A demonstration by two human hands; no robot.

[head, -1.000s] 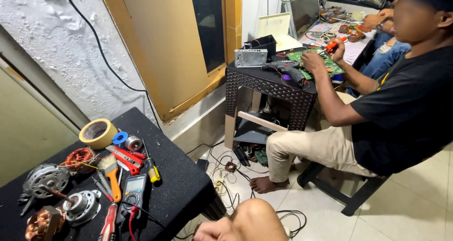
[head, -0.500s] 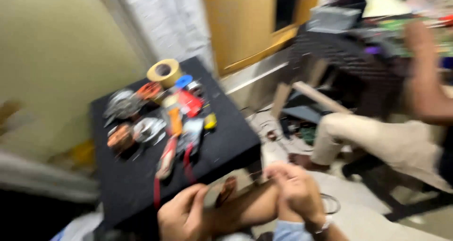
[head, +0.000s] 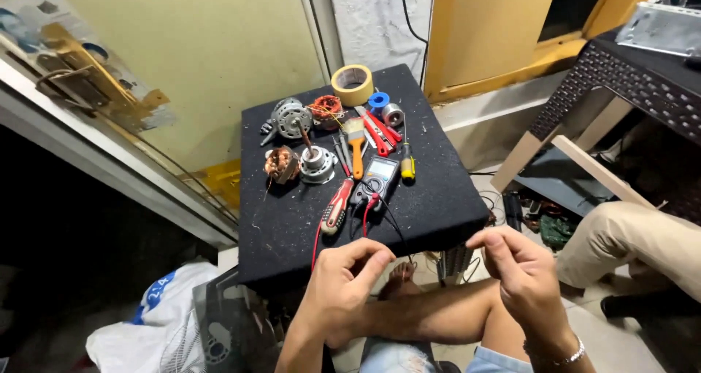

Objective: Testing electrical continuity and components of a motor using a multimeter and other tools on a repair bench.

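Observation:
My left hand [head: 343,285] and my right hand [head: 522,274] hover above my knee, just in front of a small black table [head: 438,205]. Each has its thumb pinched against curled fingers, and I see nothing between them. A multimeter [head: 380,176] lies on the table, with its red and black leads trailing towards my left hand. Around it are a red-handled screwdriver [head: 336,206], an orange-handled brush [head: 355,143], red pliers [head: 380,128], a tape roll [head: 352,85], a motor housing [head: 288,117], a rotor [head: 318,165] and copper windings [head: 326,109].
Another person's leg in beige trousers [head: 635,241] is at the right, beside a dark woven table [head: 635,74] and a leaning wooden strip [head: 584,168]. A white plastic bag [head: 146,322] lies at lower left. Cables and small parts [head: 526,212] litter the floor behind the black table.
The view has swung from the seated person to the black table. Both my hands have risen into view and now sit apart, pinched, in front of the table.

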